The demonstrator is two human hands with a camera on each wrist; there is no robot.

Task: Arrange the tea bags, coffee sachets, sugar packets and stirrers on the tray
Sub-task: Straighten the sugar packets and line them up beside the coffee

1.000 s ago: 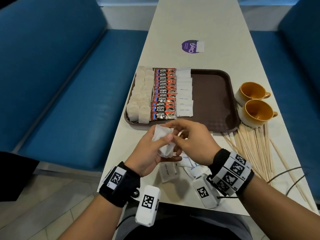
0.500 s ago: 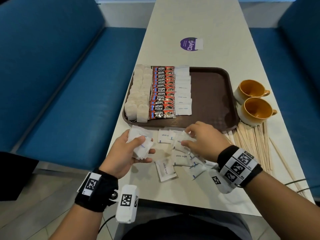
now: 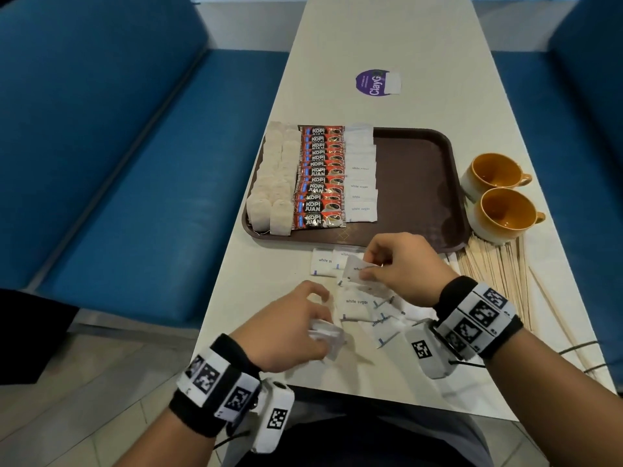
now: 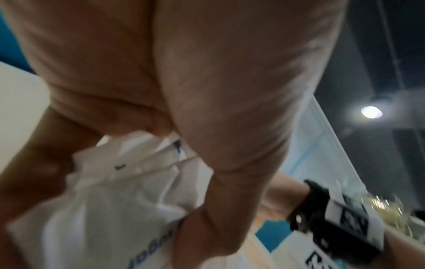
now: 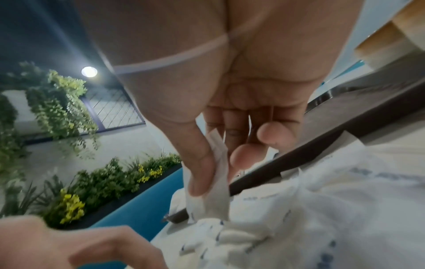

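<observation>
On the brown tray (image 3: 418,183), tea bags (image 3: 274,193), red coffee sachets (image 3: 320,180) and white sugar packets (image 3: 361,173) lie in three rows at its left. Loose sugar packets (image 3: 357,303) are scattered on the table in front of the tray. My right hand (image 3: 401,267) pinches one sugar packet (image 3: 354,269) (image 5: 216,185) between thumb and fingers just above that pile. My left hand (image 3: 293,328) grips a small stack of sugar packets (image 3: 327,333) (image 4: 128,182) near the table's front edge. Wooden stirrers (image 3: 499,281) lie on the table right of the tray.
Two orange cups (image 3: 499,193) stand by the tray's right edge, above the stirrers. A purple sticker (image 3: 372,82) is on the table farther back. Blue benches (image 3: 135,163) flank the table. The tray's right half is bare.
My left hand has drawn back toward the table's front edge with its stack of packets. My right hand has lifted one packet from the loose pile.
</observation>
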